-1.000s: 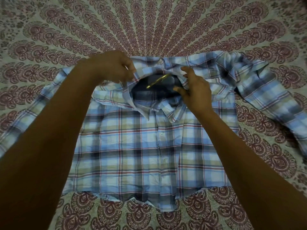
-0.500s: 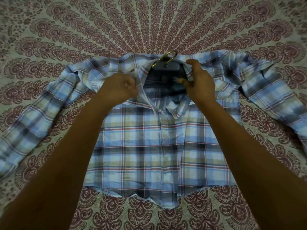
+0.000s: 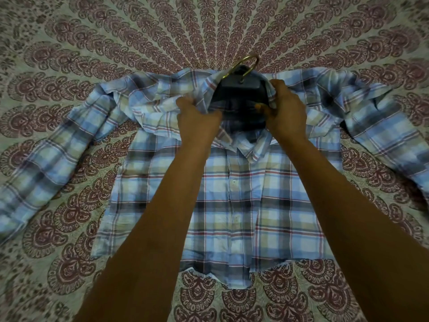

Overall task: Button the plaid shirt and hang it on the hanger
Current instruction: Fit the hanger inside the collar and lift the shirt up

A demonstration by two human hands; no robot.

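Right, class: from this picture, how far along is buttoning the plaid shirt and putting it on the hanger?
Done: the plaid shirt lies front closed, buttons showing down the middle. In hand: the left hand and right hand grip the collar on either side of the dark hanger, its gold hook poking out of the neck. Left: settling the shoulders, lifting it off the bedspread to hang.

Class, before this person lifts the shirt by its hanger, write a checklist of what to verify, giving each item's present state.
1. Hanger hook out past the collar: ok.
2. Plaid shirt front buttoned below the collar: ok.
3. Left hand grips the collar: ok.
4. Right hand grips the collar: ok.
5. Hanger's ends seated in the shoulders: cannot tell, hidden.
6. Shoulder fabric beside the left hand smooth: not ok, bunched.
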